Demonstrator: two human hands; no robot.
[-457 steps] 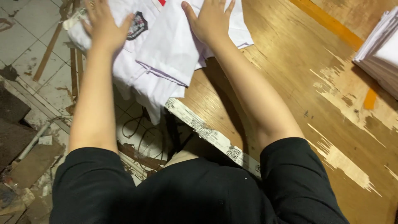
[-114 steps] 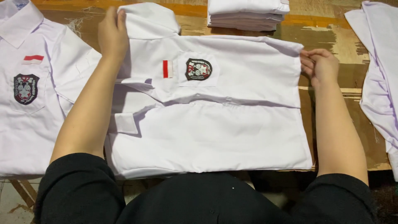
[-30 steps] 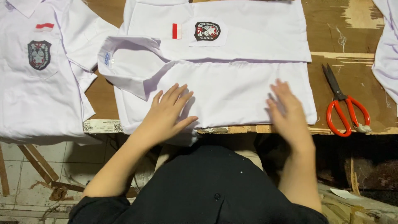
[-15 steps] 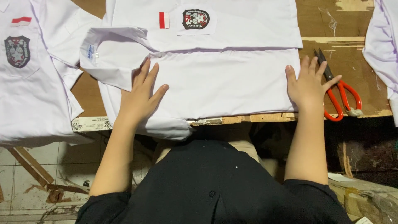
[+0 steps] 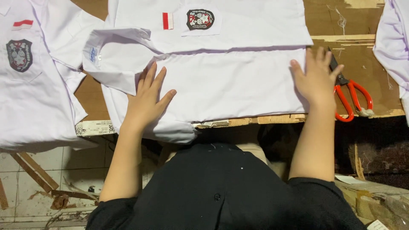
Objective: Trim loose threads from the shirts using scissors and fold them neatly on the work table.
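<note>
The white shirt (image 5: 221, 81) lies flat under both open hands — left hand (image 5: 147, 100) fingers spread on its front, right hand (image 5: 316, 79) at its edge beside the scissors (image 5: 351, 93) — it looks soft, light and floppy, probably best pinched at the edges.

Right hand (image 5: 316, 76) hemmed by red-handled scissors (image 5: 351, 96) just beside; bare wooden table (image 5: 353, 55) beyond, up to white garment (image 5: 394, 47); left hand (image 5: 147, 100) flanked by second shirt (image 5: 34, 85); narrow bare gap between.
</note>
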